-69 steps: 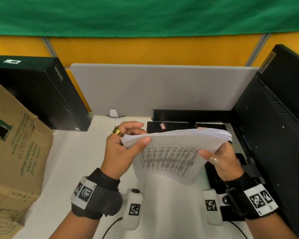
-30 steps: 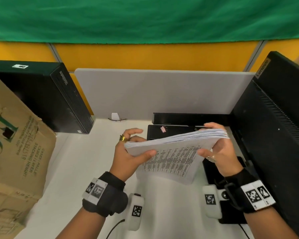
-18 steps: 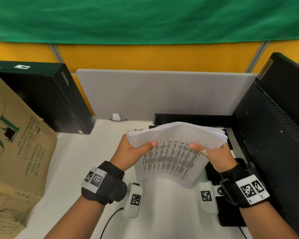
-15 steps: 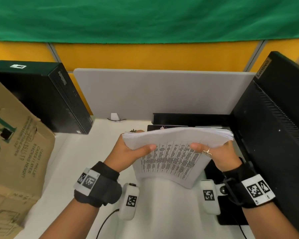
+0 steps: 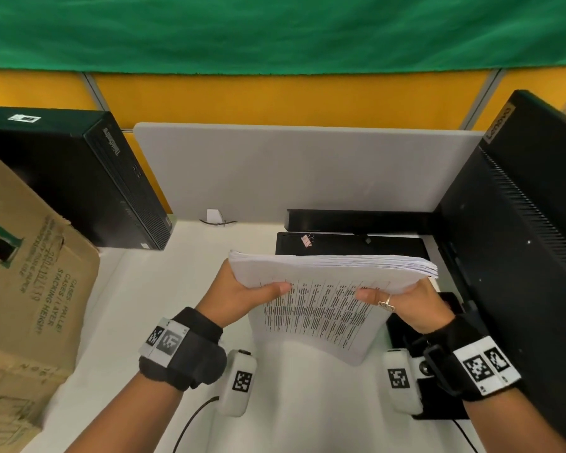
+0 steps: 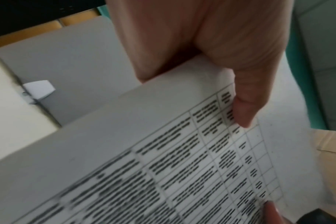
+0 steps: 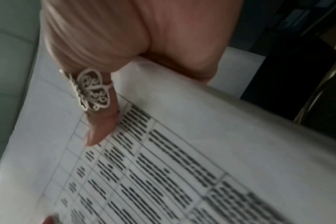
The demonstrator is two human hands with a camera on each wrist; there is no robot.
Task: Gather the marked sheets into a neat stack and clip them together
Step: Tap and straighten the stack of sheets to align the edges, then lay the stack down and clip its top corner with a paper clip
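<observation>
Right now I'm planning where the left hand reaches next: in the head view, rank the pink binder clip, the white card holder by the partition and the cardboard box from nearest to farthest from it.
Measured from the left hand, which grips the paper stack:
1. Pink binder clip, ahead and slightly right, on the black keyboard.
2. White card holder, straight ahead against the grey partition.
3. Cardboard box, far out to the left.

Paper stack [image 5: 324, 302] is held up over the desk [image 5: 144, 305] between both hands, cardboard box [image 5: 23, 289] off to the left, monitor [image 5: 520, 256] on the right, keyboard [image 5: 350, 244] behind.

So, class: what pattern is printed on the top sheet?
A ruled table of black text on the top sheet; right wrist view shows it best.
</observation>
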